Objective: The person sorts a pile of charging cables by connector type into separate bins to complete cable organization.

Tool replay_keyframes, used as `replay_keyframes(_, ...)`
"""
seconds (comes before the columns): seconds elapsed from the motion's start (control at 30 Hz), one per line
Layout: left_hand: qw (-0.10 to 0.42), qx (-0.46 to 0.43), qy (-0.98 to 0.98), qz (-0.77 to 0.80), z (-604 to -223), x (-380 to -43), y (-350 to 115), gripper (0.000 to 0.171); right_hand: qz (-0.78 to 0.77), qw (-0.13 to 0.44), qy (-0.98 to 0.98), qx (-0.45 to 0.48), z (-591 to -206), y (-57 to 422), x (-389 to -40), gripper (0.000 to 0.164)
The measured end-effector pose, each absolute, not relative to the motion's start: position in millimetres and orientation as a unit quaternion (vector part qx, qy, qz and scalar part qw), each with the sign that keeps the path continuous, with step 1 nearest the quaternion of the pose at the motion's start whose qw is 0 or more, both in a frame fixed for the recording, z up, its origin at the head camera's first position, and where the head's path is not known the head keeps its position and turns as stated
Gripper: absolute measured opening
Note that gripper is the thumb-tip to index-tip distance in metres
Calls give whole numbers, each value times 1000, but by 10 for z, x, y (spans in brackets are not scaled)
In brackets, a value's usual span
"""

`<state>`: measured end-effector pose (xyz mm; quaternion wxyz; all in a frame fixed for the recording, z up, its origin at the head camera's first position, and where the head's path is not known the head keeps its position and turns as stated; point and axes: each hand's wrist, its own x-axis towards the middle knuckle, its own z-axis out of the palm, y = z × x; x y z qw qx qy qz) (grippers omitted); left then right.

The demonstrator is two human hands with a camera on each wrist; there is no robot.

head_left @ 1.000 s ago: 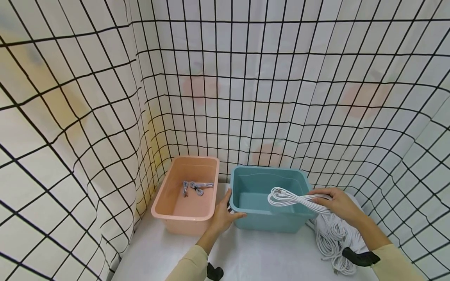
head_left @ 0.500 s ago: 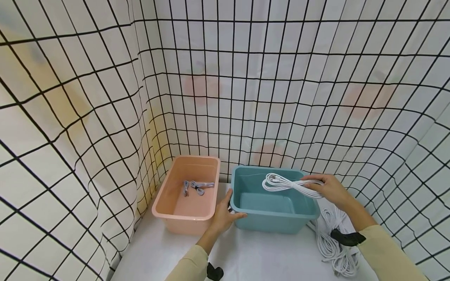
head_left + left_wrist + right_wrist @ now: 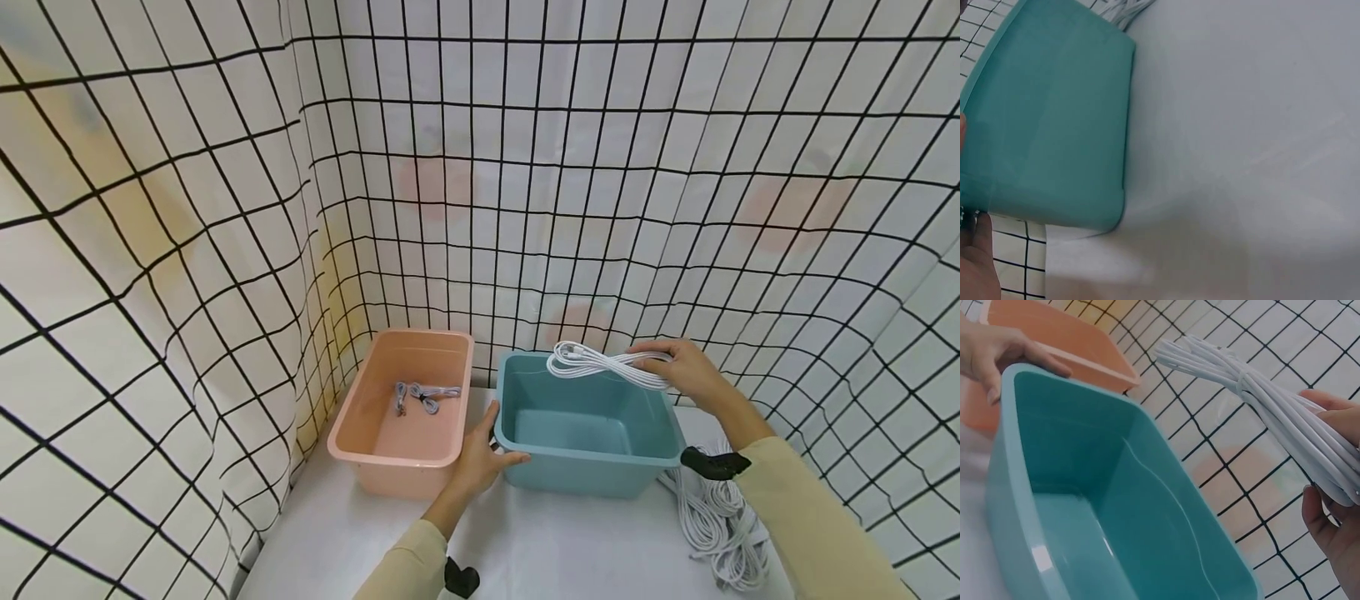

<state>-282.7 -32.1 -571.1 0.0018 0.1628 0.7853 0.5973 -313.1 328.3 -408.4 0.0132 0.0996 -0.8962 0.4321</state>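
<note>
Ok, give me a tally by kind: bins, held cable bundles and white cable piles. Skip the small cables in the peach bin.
Bins: 2 (peach bin, teal bin)
Held cable bundles: 1 (white cable bundle in the right hand)
White cable piles: 1 (white cable pile to the right of the teal bin)
Total: 4
</note>
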Motion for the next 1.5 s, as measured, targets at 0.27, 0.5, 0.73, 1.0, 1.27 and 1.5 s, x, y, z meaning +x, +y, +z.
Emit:
replay_keyframes(0.27, 4, 153, 798, 583, -5724, -2852, -341, 114, 453, -4, -886, 100, -4090, 3115, -3369, 54)
replay_keyframes(0.5, 15, 142, 809, 570, -5747, -2861, -337, 115, 423, 70, -902, 43, -4229, 3141, -3445, 63)
replay_keyframes(0.73, 2, 141, 814, 564, -5729, -2862, -322, 116, 419, 73, -904, 49, -4306, 3209, -3381, 49)
replay_keyframes(1.0, 5, 156, 796, 585, -5746, -2836, -307, 115, 408, 60, -907, 90, -4334, 3244, -3245, 48)
replay_keyframes(1.27, 6, 160, 782, 602, -5756, -2829, -297, 116, 407, 53, -906, 98, -4346, 3306, -3160, 48)
replay_keyframes(1.5, 3, 160, 787, 596, -5758, -2829, -309, 116, 402, 51, -909, 101, -4352, 3347, -3082, 48)
